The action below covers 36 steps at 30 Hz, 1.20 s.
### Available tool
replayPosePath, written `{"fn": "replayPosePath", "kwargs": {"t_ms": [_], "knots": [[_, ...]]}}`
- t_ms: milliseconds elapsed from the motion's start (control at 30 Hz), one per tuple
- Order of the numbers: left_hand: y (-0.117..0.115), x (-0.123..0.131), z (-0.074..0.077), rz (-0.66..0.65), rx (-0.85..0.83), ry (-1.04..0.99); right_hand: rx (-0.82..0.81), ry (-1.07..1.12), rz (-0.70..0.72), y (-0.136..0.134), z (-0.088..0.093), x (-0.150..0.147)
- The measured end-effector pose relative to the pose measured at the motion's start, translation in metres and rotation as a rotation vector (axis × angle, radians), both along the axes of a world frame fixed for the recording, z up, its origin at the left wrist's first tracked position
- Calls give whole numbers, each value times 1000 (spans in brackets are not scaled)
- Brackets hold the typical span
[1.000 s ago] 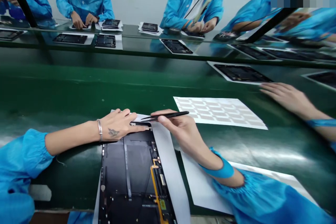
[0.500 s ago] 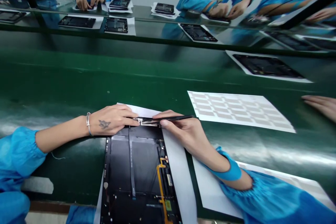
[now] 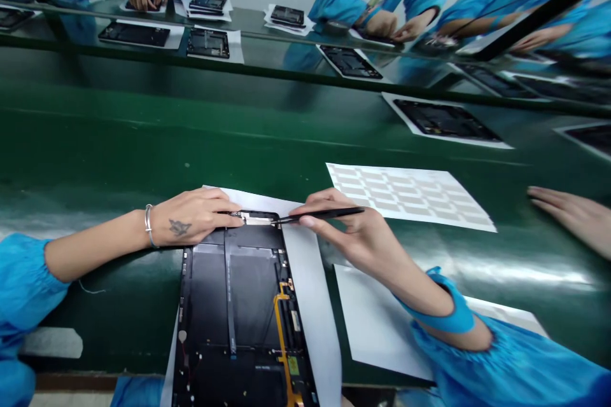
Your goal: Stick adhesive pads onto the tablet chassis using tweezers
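An opened tablet [image 3: 255, 302] lies in front of me, its dark inside facing up, with an orange flex cable [image 3: 281, 311] along its right side. My left hand [image 3: 198, 219] grips its top left edge, thumb and forefinger at the left end of a pale strip [image 3: 259, 220]. Black tweezers [image 3: 329, 213] are held in my right hand [image 3: 358, 229]. Their tips touch or hover by the strip's right end; I cannot tell which. White paper [image 3: 310, 292] lies under the tablet.
A sheet of grey labels [image 3: 410, 194] lies beyond my right hand, another white sheet [image 3: 377, 324] under that forearm. A co-worker's hand [image 3: 573, 216] rests at the right. Another open tablet [image 3: 443, 121] lies farther back. A raised glass shelf edge [image 3: 267, 76] crosses the bench, with people working behind it.
The tweezers' tips have moved from the strip's left part to its right end, and my right hand has drawn rightward. My left hand stays at the tablet's edge. The view has shifted slightly.
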<state>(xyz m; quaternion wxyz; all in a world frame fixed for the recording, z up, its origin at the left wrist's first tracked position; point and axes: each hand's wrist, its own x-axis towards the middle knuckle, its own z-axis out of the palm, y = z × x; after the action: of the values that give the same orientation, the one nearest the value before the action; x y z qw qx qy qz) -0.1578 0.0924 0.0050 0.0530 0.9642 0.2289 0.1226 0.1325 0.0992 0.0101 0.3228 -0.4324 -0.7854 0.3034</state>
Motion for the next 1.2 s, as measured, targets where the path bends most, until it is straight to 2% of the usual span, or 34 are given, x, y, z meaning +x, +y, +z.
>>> {"fn": "replayPosePath", "kwargs": {"t_ms": [200,333,500,667,800,900,1000,1100,1200], "knots": [[2,1,3,-11,2,-15,12,71,-36,-2,-5,6],[13,15,6,117,-98,-21,-44,212,-203,0,-12,5],[35,40,26,191,-303,205,-104,307,-280,6,-21,5],[53,64,54,127,-447,466,-86,375,-323,8,-24,5],[59,82,56,126,-445,519,-12,438,-347,3,-19,2],[57,87,45,216,-368,456,78,386,-266,-6,-15,-3],[50,80,32,269,-331,331,179,193,-78,-15,-16,-9],[40,60,23,232,-415,153,312,-15,84,-20,-22,-12],[29,34,21,200,-511,2,444,-158,141,-22,-29,-11]]}}
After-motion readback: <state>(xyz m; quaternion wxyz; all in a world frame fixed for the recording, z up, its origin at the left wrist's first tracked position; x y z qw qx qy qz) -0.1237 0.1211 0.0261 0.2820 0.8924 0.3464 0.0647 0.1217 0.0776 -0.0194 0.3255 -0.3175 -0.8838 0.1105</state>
